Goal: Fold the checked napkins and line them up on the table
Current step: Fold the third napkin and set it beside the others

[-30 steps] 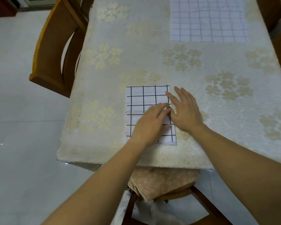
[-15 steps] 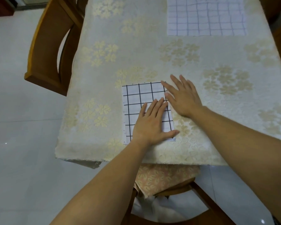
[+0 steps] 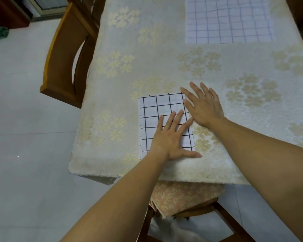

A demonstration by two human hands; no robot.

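A folded white napkin with black checks (image 3: 157, 110) lies flat near the table's front left corner. My left hand (image 3: 171, 138) rests palm down on its lower right part, fingers spread, hiding that corner. My right hand (image 3: 203, 105) lies flat beside the napkin's right edge, fingers apart, fingertips touching the upper right corner. A larger unfolded napkin with faint blue checks (image 3: 229, 21) is spread out at the far side of the table.
The table (image 3: 234, 70) carries a cream cloth with pale flower prints. A wooden chair (image 3: 66, 55) stands at the table's left side. Below the front edge is a chair with a patterned cushion (image 3: 182, 196). Pale floor tiles lie to the left.
My left hand has flattened and slid toward the napkin's near edge, fingers now spread. My right hand has moved up along the right edge toward the far corner.
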